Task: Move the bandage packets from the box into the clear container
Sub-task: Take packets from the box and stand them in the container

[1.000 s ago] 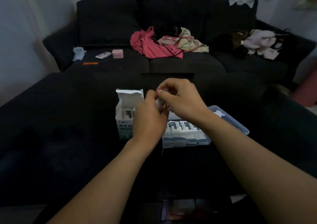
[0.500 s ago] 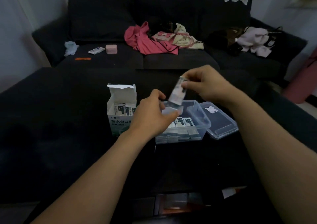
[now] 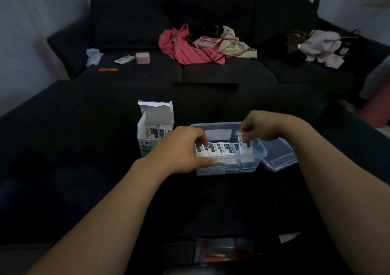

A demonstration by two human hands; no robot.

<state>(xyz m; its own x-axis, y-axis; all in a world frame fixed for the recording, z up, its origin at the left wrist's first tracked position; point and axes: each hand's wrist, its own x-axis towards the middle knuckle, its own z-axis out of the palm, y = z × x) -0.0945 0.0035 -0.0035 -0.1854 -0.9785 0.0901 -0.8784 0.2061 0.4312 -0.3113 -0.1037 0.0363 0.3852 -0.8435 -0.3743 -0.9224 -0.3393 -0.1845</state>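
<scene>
A white cardboard box (image 3: 147, 146) stands open on the dark surface, with bandage packets (image 3: 155, 131) upright inside. Right of it sits the clear container (image 3: 213, 125), holding a row of packets (image 3: 220, 149). My right hand (image 3: 260, 126) pinches one packet (image 3: 243, 146) by its top and holds it upright inside the container's right end. My left hand (image 3: 182, 149) grips the container's left front corner, thumb along the front wall and fingers curled over the rim onto the packets.
The container's clear lid (image 3: 279, 157) lies against its right side. Behind is a dark sofa with a red garment (image 3: 185, 47), a pink case (image 3: 142, 58), a small packet (image 3: 124, 59) and pale clothes (image 3: 320, 46). Some items (image 3: 219, 250) lie at the near edge.
My right hand carried the packet from above the box down into the container's right end. My left hand moved from the packet to the container's left corner.
</scene>
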